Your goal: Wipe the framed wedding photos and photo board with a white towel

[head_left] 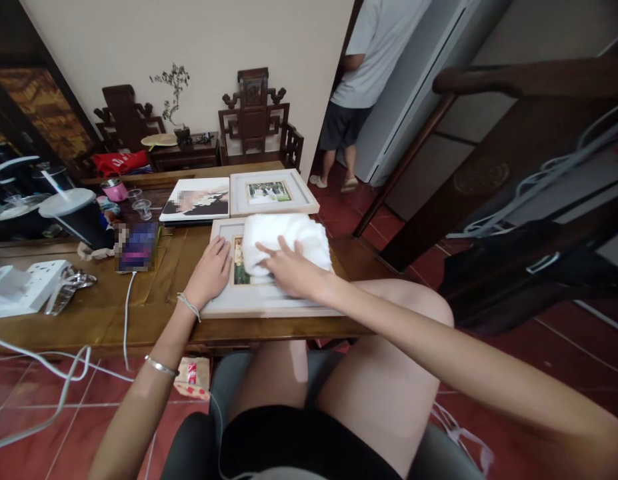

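Observation:
A white-framed picture (249,303) lies flat on the wooden table (153,300) in front of me. My left hand (211,270) rests flat on its left side, fingers stretched out. A white cloth (289,240) lies bunched on the glass, and my right hand (289,270) presses down on its near edge with fingers spread. Two more pictures lie farther back: a white-framed photo (273,192) and an unframed canvas print (196,199).
A phone (136,247) on a white cable, a power strip (39,280), a lidded dark cup (79,213) and small plastic cups sit on the table's left. Carved wooden chairs (256,117) stand behind. Another person (363,87) stands in the doorway. A dark stair rail (513,80) is at right.

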Available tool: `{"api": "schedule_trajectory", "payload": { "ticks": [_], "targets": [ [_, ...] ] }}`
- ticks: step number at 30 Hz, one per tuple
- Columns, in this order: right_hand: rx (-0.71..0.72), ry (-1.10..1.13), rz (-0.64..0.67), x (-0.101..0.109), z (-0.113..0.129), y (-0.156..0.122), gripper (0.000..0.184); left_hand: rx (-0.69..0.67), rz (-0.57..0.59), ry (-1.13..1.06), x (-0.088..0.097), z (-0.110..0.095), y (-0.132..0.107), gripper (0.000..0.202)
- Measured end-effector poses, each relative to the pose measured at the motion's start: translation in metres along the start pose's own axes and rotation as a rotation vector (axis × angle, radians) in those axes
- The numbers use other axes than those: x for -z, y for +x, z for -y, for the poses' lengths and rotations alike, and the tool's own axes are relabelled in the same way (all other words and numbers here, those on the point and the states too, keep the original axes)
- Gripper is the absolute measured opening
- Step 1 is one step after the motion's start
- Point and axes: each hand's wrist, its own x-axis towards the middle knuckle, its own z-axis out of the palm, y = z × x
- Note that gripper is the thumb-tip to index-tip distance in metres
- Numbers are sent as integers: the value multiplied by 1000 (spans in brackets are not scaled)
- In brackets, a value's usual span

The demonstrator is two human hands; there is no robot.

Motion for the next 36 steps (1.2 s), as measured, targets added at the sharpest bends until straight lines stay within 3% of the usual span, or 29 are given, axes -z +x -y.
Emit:
{"api": "schedule_trajectory", "payload": {
  "ticks": [4,8,12,17,21,24,28,32,36],
  "targets": [
    [152,135,162,21,18,-55,62,2,10,12,0,0,1,49],
    [202,170,167,24,30,-70,54,11,20,1,0,0,1,50],
    [98,101,32,5,28,-32,69,-9,12,-73,2,-1,0,50],
    [19,-35,-187,-1,11,46,56,31,-74,-290,10,-9,0,57],
    [30,-64,-149,6,20,68,54,54,-129,-383,16,-16,0,64],
    [113,-56,-80,6,37,45,57,73,-119,-412,17,-17,0,67],
    [215,-37,57,6,50,-7,56,84,-91,-397,15,-15,-1,65],
    [215,-2,121,16,35,-50,60,95,-24,-232,9,-9,1,57],
    [106,14,191,28,13,-70,63,65,16,-95,4,-5,3,49]
  ]
}}
